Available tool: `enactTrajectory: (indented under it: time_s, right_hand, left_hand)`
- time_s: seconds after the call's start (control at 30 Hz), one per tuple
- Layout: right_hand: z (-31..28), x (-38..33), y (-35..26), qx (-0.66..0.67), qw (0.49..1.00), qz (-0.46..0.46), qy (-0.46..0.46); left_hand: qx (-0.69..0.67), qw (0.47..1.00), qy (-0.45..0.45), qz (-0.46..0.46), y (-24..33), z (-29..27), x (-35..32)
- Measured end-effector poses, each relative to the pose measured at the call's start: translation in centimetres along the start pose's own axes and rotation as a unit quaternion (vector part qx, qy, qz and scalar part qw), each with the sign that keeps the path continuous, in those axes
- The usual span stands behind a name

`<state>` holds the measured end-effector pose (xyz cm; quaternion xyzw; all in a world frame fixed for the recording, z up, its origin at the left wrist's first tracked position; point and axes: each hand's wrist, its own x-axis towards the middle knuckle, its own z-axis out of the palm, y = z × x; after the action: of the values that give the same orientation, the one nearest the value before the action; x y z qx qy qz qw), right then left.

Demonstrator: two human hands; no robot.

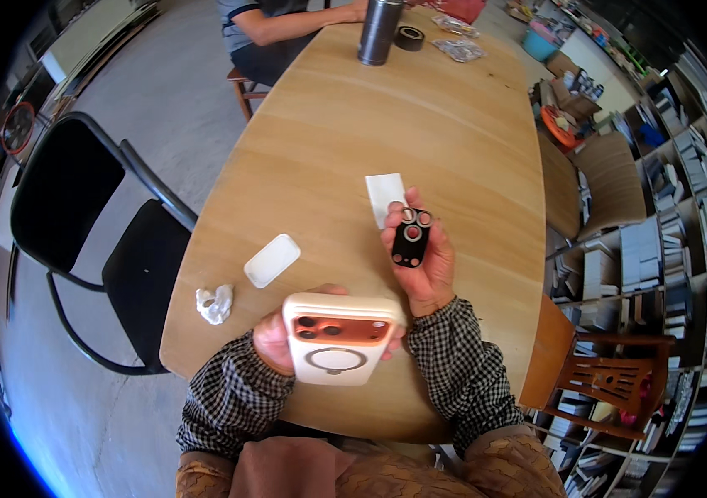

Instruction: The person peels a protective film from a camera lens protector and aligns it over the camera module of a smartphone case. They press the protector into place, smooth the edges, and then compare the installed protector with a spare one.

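Note:
My left hand [273, 342] is wrapped round a phone in a pale case [338, 340], its back turned up. An orange camera bar with several dark lenses and a grey ring show on that back. In my right hand [432, 278] lies a small black plate with round ring cutouts [410, 238], held by the fingers a little beyond the phone. Just past those fingers a white paper slip [384, 195] rests on the table. To the left of the phone are a white rounded tray [273, 261] and a crumpled white tissue [214, 305].
The wooden table [320, 158] stretches away from me. At its far end stand a dark tumbler [379, 33], a roll of black tape [409, 38] and clear plastic packets [459, 50]. Another person's arm [303, 25] rests there. A black chair [112, 241] stands left, a wooden chair [606, 383] right.

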<state>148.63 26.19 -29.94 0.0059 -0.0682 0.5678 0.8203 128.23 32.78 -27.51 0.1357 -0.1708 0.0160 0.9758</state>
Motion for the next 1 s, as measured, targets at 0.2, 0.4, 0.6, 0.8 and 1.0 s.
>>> enactTrajectory:
  time_s: [0.2, 0.4, 0.6, 0.8, 1.0]
  right_hand:
    - [0.7, 0.1, -0.3, -0.009, 1.000, -0.016, -0.004]
    - [3.2, 0.6, -0.3, -0.120, 0.990, -0.018, -0.073]
    - [3.8, 0.6, -0.6, -0.191, 0.977, -0.022, -0.094]
    - [3.7, 0.7, -0.7, -0.181, 0.978, -0.033, -0.097]
    - [3.8, 0.6, -0.7, -0.188, 0.976, -0.033, -0.106]
  left_hand:
    - [-0.023, 0.999, -0.046, -0.009, 0.2, 0.3, 0.7]
    - [-0.023, 1.000, 0.001, 0.012, -0.4, 0.0, 0.8]
    - [0.013, 0.999, 0.008, 0.036, -0.1, 0.2, 1.4]
    - [0.037, 0.995, 0.071, 0.062, 0.5, 0.5, 1.8]
    - [0.030, 0.996, 0.061, 0.057, 0.7, 0.8, 1.8]
